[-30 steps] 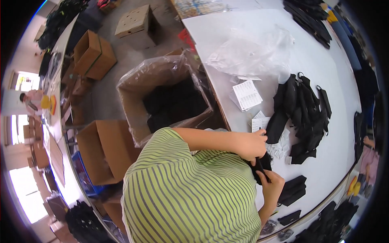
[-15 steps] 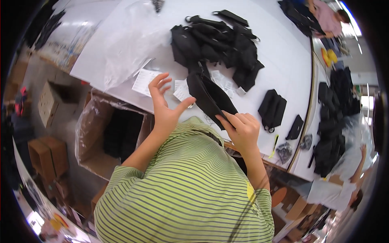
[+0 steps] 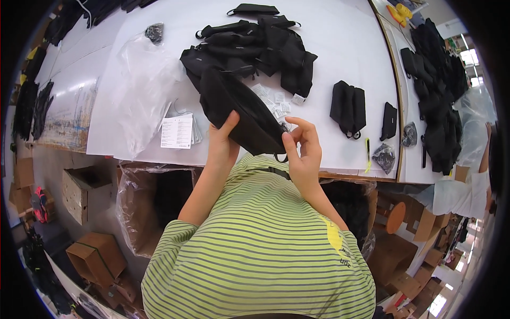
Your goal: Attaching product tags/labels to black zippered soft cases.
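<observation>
A black zippered pouch [image 3: 239,114] hangs tilted over the table's near edge. My left hand [image 3: 224,139] is closed on its lower left side, with the thumb on the front and the fingers hidden behind. At the pouch's right end my right hand [image 3: 304,155] has its thumb and curled fingers drawn together by a small dark cord or pull; what they pinch is too small to make out. Just beyond the pouch lies a heap of black pouches [image 3: 255,45]. Loose white labels [image 3: 276,101] lie beside it, and a stack of printed white tags [image 3: 176,132] is left of my left hand.
Clear plastic sheeting [image 3: 138,95] covers the table's left part. Two black pouches [image 3: 348,109], a smaller one [image 3: 389,119], a yellow-green tool [image 3: 367,154] and a dark bagged bundle [image 3: 383,156] lie right. A plastic-lined carton [image 3: 139,212] stands below the near edge.
My left hand, open and apart before, now holds the pouch. My right hand has let go of the pouch's side and moved to its end. The view has shifted.
</observation>
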The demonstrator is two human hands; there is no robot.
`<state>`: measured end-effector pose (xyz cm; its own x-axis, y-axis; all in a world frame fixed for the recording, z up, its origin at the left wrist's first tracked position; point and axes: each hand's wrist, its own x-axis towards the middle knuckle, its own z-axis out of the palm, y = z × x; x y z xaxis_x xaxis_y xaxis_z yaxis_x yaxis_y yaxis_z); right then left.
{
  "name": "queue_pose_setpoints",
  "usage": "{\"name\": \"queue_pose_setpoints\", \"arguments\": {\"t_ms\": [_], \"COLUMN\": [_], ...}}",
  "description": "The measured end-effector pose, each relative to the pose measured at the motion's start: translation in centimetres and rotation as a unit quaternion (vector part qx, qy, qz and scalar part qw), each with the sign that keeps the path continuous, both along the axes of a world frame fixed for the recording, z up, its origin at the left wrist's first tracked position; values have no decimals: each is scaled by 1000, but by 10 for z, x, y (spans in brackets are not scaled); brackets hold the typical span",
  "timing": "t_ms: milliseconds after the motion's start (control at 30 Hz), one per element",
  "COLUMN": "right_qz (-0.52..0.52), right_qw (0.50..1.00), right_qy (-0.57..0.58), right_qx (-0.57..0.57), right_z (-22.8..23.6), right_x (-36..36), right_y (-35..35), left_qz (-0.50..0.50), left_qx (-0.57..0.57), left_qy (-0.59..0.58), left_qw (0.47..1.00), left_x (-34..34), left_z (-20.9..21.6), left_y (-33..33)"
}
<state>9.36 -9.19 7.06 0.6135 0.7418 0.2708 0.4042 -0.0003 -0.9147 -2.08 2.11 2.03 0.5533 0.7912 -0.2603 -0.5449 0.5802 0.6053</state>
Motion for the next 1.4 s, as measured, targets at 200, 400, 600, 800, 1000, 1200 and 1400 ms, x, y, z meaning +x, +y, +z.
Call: {"name": "queue_pose_setpoints", "arguments": {"t_ms": [200,400,600,800,1000,1200,1400], "right_qz": [10,66,2,-24,-26,125,213], "right_qw": [992,992,996,983,987,965,971], "right_qy": [124,106,77,-184,-158,-229,-104], "right_qx": [11,-23,49,-1,6,-21,-30], "right_z": [-15,-4,23,33,30,34,28], "right_x": [4,29,44,53,51,23,5], "right_y": [-25,-14,13,15,19,5,-2], "left_qz": [28,-78,-192,-194,-181,-138,-184], "left_qx": [-47,-6,32,67,42,-77,-137], "left_qy": [-25,5,93,113,121,25,-70], "left_qw": [998,997,976,972,975,987,971], "left_x": [5,11,18,18,19,25,13], "left_z": [10,11,32,34,35,13,6], "left_y": [0,-2,-7,-5,-6,15,40]}}
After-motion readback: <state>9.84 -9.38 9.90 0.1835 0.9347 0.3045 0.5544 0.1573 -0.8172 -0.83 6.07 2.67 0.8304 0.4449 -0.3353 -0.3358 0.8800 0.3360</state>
